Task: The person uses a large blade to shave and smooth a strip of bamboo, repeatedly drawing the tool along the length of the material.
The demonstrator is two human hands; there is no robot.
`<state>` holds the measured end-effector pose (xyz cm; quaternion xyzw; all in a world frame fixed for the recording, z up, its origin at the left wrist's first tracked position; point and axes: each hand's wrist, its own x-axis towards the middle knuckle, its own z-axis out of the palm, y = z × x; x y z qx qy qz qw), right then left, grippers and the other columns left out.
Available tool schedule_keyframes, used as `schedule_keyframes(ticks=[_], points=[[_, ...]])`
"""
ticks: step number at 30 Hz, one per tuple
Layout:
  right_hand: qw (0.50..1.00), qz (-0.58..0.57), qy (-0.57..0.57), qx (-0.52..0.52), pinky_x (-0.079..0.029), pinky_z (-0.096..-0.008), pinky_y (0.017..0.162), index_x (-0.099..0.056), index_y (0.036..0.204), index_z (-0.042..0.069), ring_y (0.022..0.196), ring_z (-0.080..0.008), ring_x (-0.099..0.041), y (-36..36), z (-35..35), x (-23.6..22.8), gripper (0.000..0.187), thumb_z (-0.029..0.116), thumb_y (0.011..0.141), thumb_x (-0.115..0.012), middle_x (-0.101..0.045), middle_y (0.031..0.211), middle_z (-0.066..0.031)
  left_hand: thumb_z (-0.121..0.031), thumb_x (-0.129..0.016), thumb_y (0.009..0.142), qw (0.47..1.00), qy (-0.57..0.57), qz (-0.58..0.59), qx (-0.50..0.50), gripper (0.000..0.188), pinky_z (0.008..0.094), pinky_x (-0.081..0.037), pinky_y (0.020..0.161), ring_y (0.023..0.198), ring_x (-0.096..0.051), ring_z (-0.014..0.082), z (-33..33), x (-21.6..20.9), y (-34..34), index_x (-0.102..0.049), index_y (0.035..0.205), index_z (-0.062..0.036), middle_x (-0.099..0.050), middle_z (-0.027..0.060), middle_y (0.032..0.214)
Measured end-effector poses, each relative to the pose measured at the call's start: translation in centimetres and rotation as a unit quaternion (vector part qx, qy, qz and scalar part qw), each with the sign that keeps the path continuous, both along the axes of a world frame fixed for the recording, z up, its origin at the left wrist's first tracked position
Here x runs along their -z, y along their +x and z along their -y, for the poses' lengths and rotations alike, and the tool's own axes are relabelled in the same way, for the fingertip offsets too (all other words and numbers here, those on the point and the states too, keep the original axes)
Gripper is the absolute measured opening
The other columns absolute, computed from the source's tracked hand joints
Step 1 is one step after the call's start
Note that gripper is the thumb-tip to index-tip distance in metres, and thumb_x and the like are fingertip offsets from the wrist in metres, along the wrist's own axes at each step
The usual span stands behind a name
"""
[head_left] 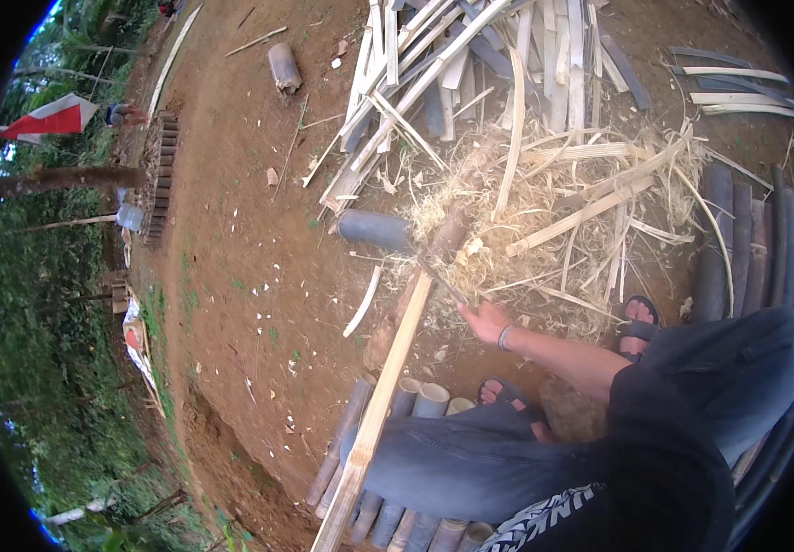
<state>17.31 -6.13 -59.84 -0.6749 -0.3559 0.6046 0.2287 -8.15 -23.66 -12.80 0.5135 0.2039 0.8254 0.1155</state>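
My right hand (486,322) is closed round the handle of a knife (446,284), whose thin dark blade points up and to the left. The blade meets a long pale bamboo strip (386,382) near its far end. That strip slants from the lower edge, past my left knee, up to a brown log (449,232) lying on the ground. My left hand is not in view. Pale curled shavings (544,230) lie heaped beyond my right hand, with several cut strips on top. A dark bamboo section (374,230) lies beside the log.
Split bamboo pieces (558,55) are piled at the far side. Bamboo tubes (432,397) lie by my left leg, and more poles (742,244) lie at the right. A short bamboo piece (283,69) rests on the bare dirt. A red and white flag (54,118) hangs before trees at the left.
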Motion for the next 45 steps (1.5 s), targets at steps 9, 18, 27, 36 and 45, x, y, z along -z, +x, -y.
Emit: schedule_keyframes(ticks=[9, 18, 27, 36, 45], points=[[0.999, -0.028, -0.027, 0.022, -0.038, -0.0429, 0.047, -0.042, 0.049, -0.003, 0.043, -0.0203, -0.042, -0.7, 1.0, 0.1, 0.077, 0.064, 0.088, -0.041, -0.037, 0.043, -0.0107, -0.038, -0.042, 0.097, 0.995, 0.084, 0.061, -0.011, 0.035, 0.0231, -0.026, 0.036, 0.041, -0.031, 0.0091, -0.1, 0.0, 1.5, -0.042, 0.11, -0.0052, -0.034, -0.0024, 0.056], [0.99, -0.074, -0.068, 0.101, -0.041, -0.0407, 0.043, -0.044, 0.045, 0.001, 0.037, -0.0208, -0.048, -0.4, 2.3, -0.4, 0.076, 0.063, 0.089, -0.041, -0.045, 0.042, -0.0082, -0.038, -0.042, 0.097, 0.983, 0.166, 0.057, 0.055, 0.036, 0.0229, -0.026, 0.036, 0.041, -0.031, 0.0091, 0.5, 0.2, 3.0, -0.041, 0.112, -0.005, -0.034, -0.0023, 0.056], [0.998, 0.009, 0.004, 0.061, -0.043, -0.0458, 0.054, -0.051, 0.052, -0.007, 0.048, -0.0267, -0.054, -0.9, 2.0, 2.1, 0.083, 0.069, 0.085, -0.04, -0.051, 0.049, -0.0177, -0.037, -0.041, 0.097, 0.991, 0.096, -0.016, 0.089, 0.041, 0.0231, -0.028, 0.04, 0.045, -0.033, 0.0098, -0.3, 1.5, 3.6, -0.041, 0.118, -0.0024, -0.037, -0.0011, 0.06], [0.998, 0.041, 0.013, 0.044, -0.043, -0.0456, 0.056, -0.048, 0.05, -0.006, 0.051, -0.027, -0.054, -1.6, 2.4, 1.8, 0.084, 0.07, 0.084, -0.043, -0.049, 0.048, -0.0173, -0.037, -0.04, 0.097, 0.989, 0.062, -0.061, 0.12, 0.046, 0.0233, -0.031, 0.044, 0.049, -0.036, 0.0105, -1.7, 1.6, 4.4, -0.04, 0.125, 0.0001, -0.04, 0.0, 0.064], [0.991, 0.056, 0.075, 0.091, -0.042, -0.0474, 0.055, -0.053, 0.056, -0.009, 0.053, -0.0302, -0.056, -4.4, 2.5, -0.7, 0.084, 0.07, 0.082, -0.044, -0.052, 0.052, -0.0224, -0.036, -0.04, 0.097, 0.997, 0.039, -0.032, 0.057, 0.055, 0.0247, -0.033, 0.048, 0.051, -0.038, 0.012, -9.1, -0.8, 6.6, -0.034, 0.136, 0.0021, -0.044, 0.0053, 0.071]])
